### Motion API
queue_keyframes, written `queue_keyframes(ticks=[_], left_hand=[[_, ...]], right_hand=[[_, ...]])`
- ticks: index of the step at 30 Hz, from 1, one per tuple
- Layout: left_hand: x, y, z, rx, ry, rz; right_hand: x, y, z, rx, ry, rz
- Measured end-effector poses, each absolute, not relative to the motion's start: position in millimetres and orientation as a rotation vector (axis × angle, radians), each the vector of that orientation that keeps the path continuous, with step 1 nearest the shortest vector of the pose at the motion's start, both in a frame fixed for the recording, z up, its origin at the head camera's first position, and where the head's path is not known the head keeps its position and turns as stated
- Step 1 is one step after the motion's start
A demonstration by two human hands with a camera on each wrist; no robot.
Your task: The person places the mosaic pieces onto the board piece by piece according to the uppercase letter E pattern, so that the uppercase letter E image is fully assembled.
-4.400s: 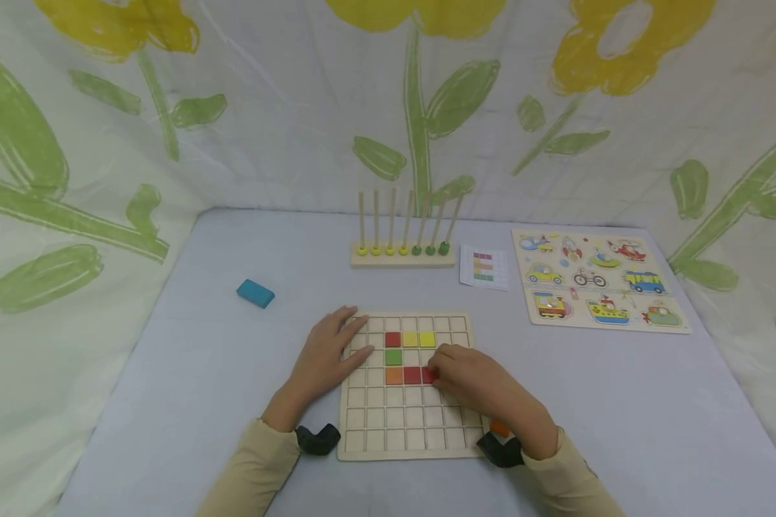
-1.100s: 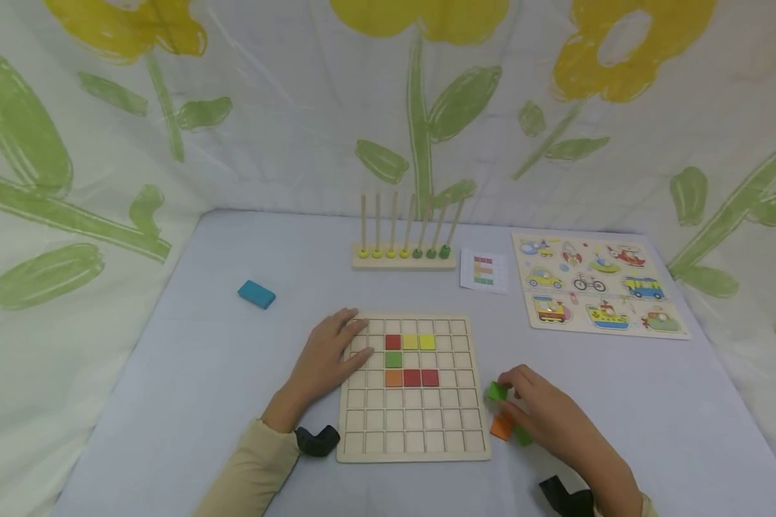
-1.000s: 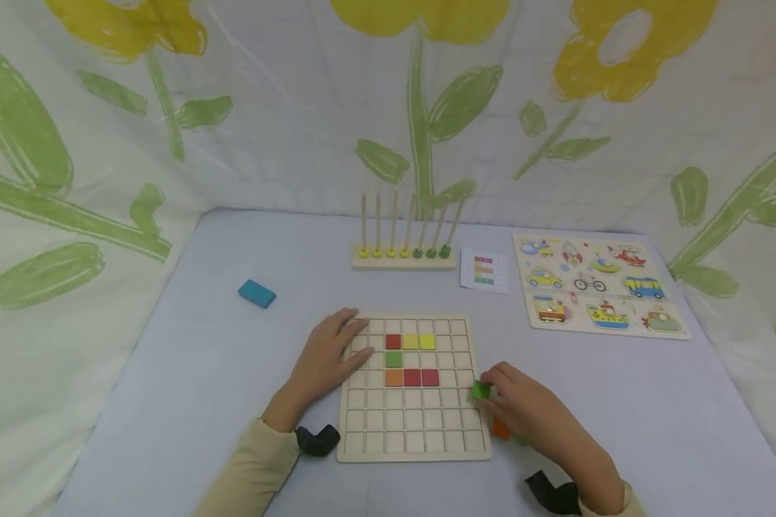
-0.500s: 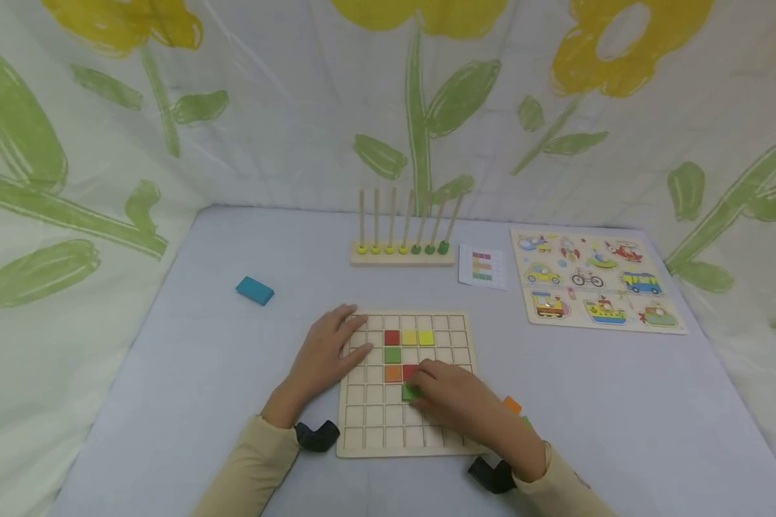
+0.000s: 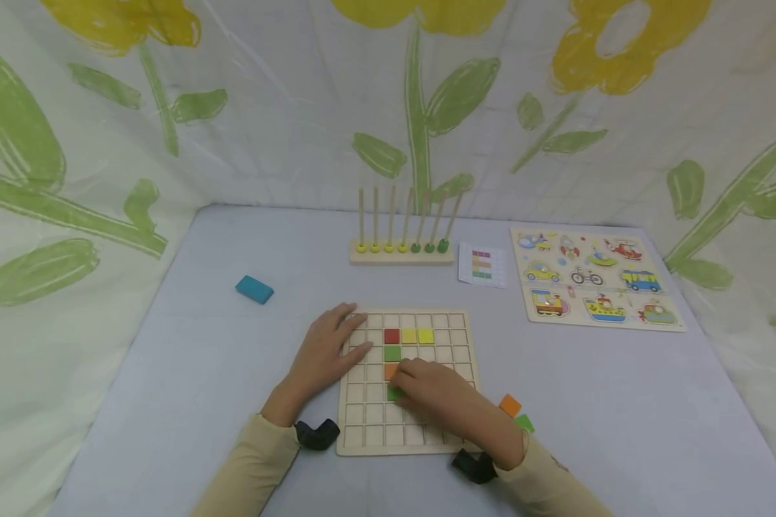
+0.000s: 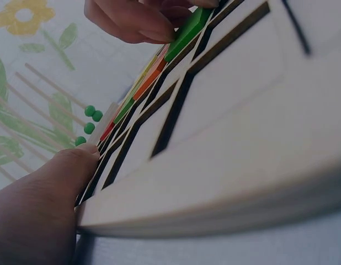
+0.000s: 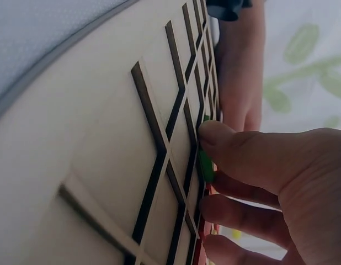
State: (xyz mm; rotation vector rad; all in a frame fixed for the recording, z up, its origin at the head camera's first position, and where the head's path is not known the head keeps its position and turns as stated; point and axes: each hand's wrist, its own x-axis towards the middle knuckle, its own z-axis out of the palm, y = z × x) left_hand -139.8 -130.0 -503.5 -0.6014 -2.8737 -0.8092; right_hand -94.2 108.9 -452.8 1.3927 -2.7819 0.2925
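1. My right hand [image 5: 436, 393] pinches a green tile [image 5: 393, 394] just near of an orange tile [image 5: 391, 371].
2. My left hand [image 5: 323, 350], fingers spread, rests at the board [image 5: 375, 435]'s left edge.
3. Tile looks light, stiff; grip opposite edges.

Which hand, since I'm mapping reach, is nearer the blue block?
Left. The blue block lies beyond and left of the left hand; the right hand is farther away, rightward.

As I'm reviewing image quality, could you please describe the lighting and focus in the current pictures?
Head: soft, fairly even light without strong glare, but the card lacks fine detail; left wrist: the near edge of the grid board is blurred and the left hand looks dim; right wrist: the backdrop looks soft, while the right hand is clearer.
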Motion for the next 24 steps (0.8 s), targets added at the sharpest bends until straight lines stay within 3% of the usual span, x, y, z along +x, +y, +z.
queue_keyframes(ticks=[15,24], left_hand=[[-141,-130,-503,-0.603,-2.879,-0.823],[-140,-130,-504,-0.592,-2.889,-0.827]], right_hand=[[-95,108,-450,1.432,-2.786,0.276],[-83,135,-436,1.220,-2.970,0.289]])
